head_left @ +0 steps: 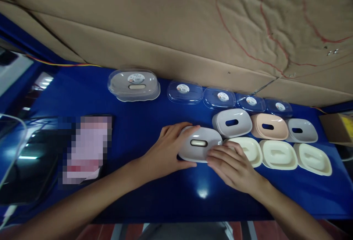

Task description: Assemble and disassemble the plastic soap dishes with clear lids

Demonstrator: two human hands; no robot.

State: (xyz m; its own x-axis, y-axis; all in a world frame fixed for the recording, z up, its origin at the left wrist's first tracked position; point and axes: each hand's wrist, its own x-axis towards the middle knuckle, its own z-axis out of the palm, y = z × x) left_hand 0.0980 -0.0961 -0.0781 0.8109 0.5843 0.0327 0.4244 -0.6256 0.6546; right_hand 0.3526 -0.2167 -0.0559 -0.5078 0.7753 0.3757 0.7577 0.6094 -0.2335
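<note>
"Holding the grey dish (200, 152) by its left end was my left hand (165, 145), digits along the far and near edges."

"And your other hand?"

"My right hand (231, 163) had its fingers bent over the near right corner. The thumb was hidden, so I couldn't tell whether it pinched or merely rested there."

"How did the dish lie?"

"Squarely between my hands, long axis running roughly from one to the other. Neither hand was nearer; both touched it. Whether it sat on the blue table (154, 203) or just above, I couldn't tell."

"Anything inside?"

"Its slot (199, 143) showed cream, so I'd guess a tray sat underneath."

"What about the other containers?"

"Beyond my right hand and to its right were a loose grey dish (242, 124), a peach dish (278, 132) and a second loose grey dish (308, 135), blue showing through each slot. Nearer me, three cream trays (278, 157) ran rightward from that hand, the first partly hidden behind it."

"And farther off?"

"Four clear lids (190, 97), each with a round label (182, 88), ran rightward beyond my hands. Beyond my left hand, off to its left, stood a covered box (149, 81): grey under a clear cover, cream in its slot too."
</note>
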